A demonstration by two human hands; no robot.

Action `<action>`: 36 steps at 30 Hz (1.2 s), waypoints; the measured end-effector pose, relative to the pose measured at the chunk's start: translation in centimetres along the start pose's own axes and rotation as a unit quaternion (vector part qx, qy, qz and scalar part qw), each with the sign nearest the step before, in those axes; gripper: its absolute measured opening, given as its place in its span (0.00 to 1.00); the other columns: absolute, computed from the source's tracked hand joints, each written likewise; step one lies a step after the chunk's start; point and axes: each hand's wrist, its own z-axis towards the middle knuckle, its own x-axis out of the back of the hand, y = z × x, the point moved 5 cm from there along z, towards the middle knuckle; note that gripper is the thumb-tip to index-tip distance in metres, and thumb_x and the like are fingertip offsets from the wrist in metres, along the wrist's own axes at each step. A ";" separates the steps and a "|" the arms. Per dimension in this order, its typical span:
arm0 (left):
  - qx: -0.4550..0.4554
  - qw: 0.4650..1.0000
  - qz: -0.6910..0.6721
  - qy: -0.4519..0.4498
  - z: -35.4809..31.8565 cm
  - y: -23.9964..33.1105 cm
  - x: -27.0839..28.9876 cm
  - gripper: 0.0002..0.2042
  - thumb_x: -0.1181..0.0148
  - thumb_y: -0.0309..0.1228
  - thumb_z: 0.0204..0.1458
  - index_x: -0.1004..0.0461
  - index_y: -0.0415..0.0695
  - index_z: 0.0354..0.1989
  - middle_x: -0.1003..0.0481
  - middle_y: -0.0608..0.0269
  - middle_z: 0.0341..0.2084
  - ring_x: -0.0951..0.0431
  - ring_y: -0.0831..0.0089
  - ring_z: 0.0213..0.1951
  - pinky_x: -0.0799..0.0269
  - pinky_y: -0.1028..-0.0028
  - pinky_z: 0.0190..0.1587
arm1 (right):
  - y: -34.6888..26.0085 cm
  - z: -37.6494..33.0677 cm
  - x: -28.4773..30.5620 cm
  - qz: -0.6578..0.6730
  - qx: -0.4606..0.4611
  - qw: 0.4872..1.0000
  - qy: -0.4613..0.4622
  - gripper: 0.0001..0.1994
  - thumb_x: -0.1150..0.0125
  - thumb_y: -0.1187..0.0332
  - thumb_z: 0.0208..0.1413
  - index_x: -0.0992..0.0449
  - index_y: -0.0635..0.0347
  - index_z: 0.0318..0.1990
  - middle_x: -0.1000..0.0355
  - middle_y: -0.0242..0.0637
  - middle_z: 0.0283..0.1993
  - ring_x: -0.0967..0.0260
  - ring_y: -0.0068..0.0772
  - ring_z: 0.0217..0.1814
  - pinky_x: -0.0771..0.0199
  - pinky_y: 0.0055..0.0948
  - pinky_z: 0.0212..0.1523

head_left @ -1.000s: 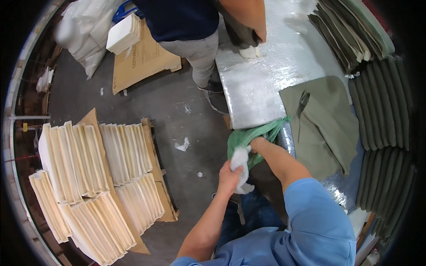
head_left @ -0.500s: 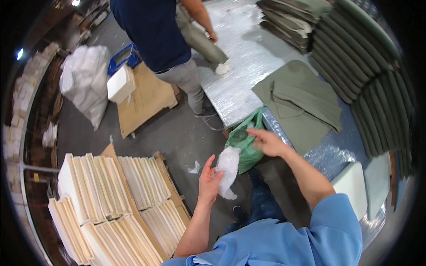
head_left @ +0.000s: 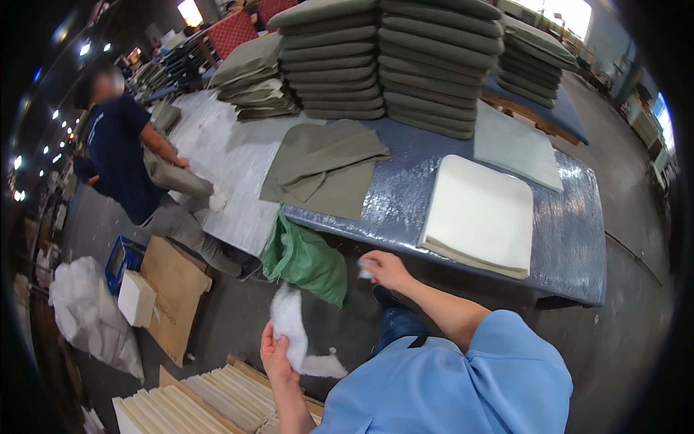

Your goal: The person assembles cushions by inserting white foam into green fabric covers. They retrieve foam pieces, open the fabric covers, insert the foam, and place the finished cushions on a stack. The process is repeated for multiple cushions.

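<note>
My left hand grips a strip of white fibre wadding, which hangs over the floor with its lower end trailing to the right. In the fingers of my right hand is a small white tuft of wadding, held below the table's front edge. Between and beyond my hands, a green woven sack hangs against the table edge. An olive-green fabric cover lies spread on the table, its upper layer folded over. Right of it is a stack of white foam pads.
Tall stacks of olive cushions rise along the back of the plastic-wrapped table. A person stands at the left, handling an olive cushion. Cream foam slabs fill the lower left, with cardboard and a white bag beyond.
The view has swung toward the right, bringing the foam pads into sight. My right hand has moved away from the green sack and now holds a tuft. My left hand still holds the wadding.
</note>
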 end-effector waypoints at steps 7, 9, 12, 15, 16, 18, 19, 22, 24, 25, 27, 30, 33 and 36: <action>0.177 0.963 -0.100 -0.177 -0.6 -7.0 -11.9 0.23 0.51 0.26 0.65 0.39 0.52 0.69 0.28 0.56 0.63 0.20 0.69 0.38 0.21 0.65 0.26 | 1.4 -7.3 3.9 0.134 -0.019 0.991 0.002 0.07 0.33 0.73 0.59 0.18 0.66 0.42 0.20 0.37 0.36 0.23 0.25 0.36 0.20 0.26 0.39; 0.201 0.966 -0.064 -0.152 0.5 -10.9 -14.8 0.18 0.49 0.26 0.66 0.35 0.47 0.64 0.25 0.56 0.58 0.19 0.68 0.43 0.18 0.65 0.34 | -2.9 -8.0 2.1 0.095 0.062 0.992 -0.049 0.07 0.33 0.74 0.58 0.18 0.65 0.43 0.19 0.35 0.38 0.22 0.26 0.40 0.22 0.28 0.42; 0.187 0.968 -0.058 -0.157 1.2 -13.9 -20.6 0.11 0.46 0.25 0.66 0.30 0.43 0.54 0.23 0.60 0.46 0.20 0.68 0.46 0.20 0.70 0.48 | -7.2 -8.7 5.5 -0.195 0.175 0.965 -0.029 0.15 0.39 0.78 0.60 0.23 0.63 0.54 0.19 0.38 0.46 0.21 0.35 0.50 0.23 0.35 0.49; 0.151 0.980 0.045 -0.122 1.7 -15.6 -26.2 0.08 0.43 0.24 0.64 0.26 0.41 0.50 0.21 0.61 0.42 0.20 0.74 0.43 0.23 0.73 0.46 | -3.7 -8.2 11.4 0.051 0.083 0.992 -0.076 0.26 0.40 0.81 0.59 0.33 0.61 0.66 0.26 0.41 0.60 0.26 0.36 0.60 0.26 0.35 0.58; 0.135 0.980 0.074 -0.128 2.2 -16.4 -28.0 0.08 0.43 0.23 0.64 0.27 0.40 0.50 0.21 0.60 0.42 0.20 0.74 0.42 0.22 0.73 0.45 | -3.1 -8.2 14.0 0.118 0.061 0.983 -0.128 0.32 0.41 0.81 0.60 0.43 0.61 0.72 0.33 0.39 0.68 0.34 0.33 0.68 0.33 0.35 0.66; 0.100 0.977 0.132 -0.131 3.4 -18.1 -31.3 0.09 0.43 0.23 0.64 0.27 0.39 0.51 0.21 0.59 0.42 0.19 0.73 0.41 0.21 0.74 0.44 | -3.0 -8.1 19.8 0.221 0.015 0.966 -0.134 0.35 0.38 0.74 0.59 0.43 0.59 0.73 0.30 0.37 0.65 0.31 0.33 0.65 0.31 0.34 0.61; 0.091 0.977 0.136 -0.135 3.6 -18.9 -32.8 0.09 0.43 0.23 0.64 0.27 0.39 0.51 0.20 0.59 0.42 0.19 0.74 0.40 0.21 0.74 0.43 | -2.5 -7.5 22.3 0.256 -0.041 0.958 -0.120 0.34 0.36 0.73 0.59 0.41 0.59 0.73 0.29 0.37 0.64 0.31 0.32 0.64 0.30 0.34 0.60; 0.104 0.968 0.165 -0.160 3.1 -22.4 -39.1 0.12 0.42 0.24 0.63 0.24 0.37 0.54 0.20 0.62 0.42 0.21 0.79 0.40 0.26 0.79 0.42 | -1.9 -5.1 29.0 0.261 -0.120 0.951 -0.112 0.25 0.34 0.70 0.61 0.30 0.61 0.65 0.24 0.37 0.58 0.27 0.29 0.57 0.28 0.32 0.55; 0.109 0.959 0.181 -0.188 3.1 -24.3 -42.6 0.13 0.40 0.25 0.63 0.24 0.36 0.54 0.20 0.61 0.42 0.21 0.78 0.40 0.25 0.77 0.43 | -1.6 -2.8 31.7 0.278 -0.126 0.951 -0.045 0.18 0.33 0.68 0.61 0.24 0.62 0.57 0.22 0.36 0.52 0.26 0.27 0.52 0.27 0.31 0.53; 0.111 0.954 0.189 -0.203 3.0 -25.2 -44.0 0.13 0.39 0.26 0.62 0.24 0.36 0.54 0.20 0.61 0.41 0.21 0.77 0.40 0.25 0.76 0.43 | -1.3 -1.9 32.9 0.285 -0.128 0.950 -0.011 0.15 0.33 0.68 0.61 0.21 0.63 0.53 0.20 0.35 0.49 0.25 0.26 0.50 0.27 0.31 0.52; 0.141 0.951 0.205 -0.181 3.0 -26.7 -46.6 0.14 0.38 0.28 0.61 0.24 0.35 0.53 0.19 0.59 0.40 0.20 0.75 0.39 0.24 0.74 0.43 | -1.2 -0.3 35.4 0.286 -0.091 0.953 0.035 0.13 0.31 0.67 0.60 0.19 0.65 0.48 0.19 0.36 0.44 0.24 0.27 0.46 0.26 0.29 0.51; 0.197 0.928 0.243 -0.203 3.8 -28.2 -49.0 0.15 0.35 0.30 0.60 0.24 0.35 0.52 0.19 0.57 0.40 0.19 0.72 0.40 0.22 0.72 0.43 | -0.7 1.5 37.4 0.286 -0.066 0.954 0.057 0.13 0.30 0.67 0.59 0.19 0.67 0.47 0.19 0.36 0.43 0.24 0.27 0.45 0.26 0.29 0.49; 0.231 0.902 0.299 -0.208 5.3 -29.7 -50.3 0.14 0.36 0.30 0.61 0.24 0.34 0.50 0.19 0.56 0.39 0.18 0.70 0.40 0.22 0.71 0.41 | 0.3 2.9 38.1 0.230 -0.053 0.970 0.054 0.12 0.30 0.67 0.59 0.18 0.67 0.44 0.19 0.36 0.41 0.24 0.26 0.42 0.25 0.28 0.46; 0.254 0.879 0.328 -0.234 6.9 -31.5 -51.2 0.13 0.37 0.30 0.62 0.24 0.34 0.50 0.19 0.55 0.39 0.19 0.70 0.39 0.22 0.71 0.40 | 1.6 4.7 39.1 0.119 -0.048 0.990 0.062 0.09 0.32 0.68 0.60 0.17 0.65 0.42 0.19 0.34 0.38 0.25 0.23 0.40 0.25 0.27 0.43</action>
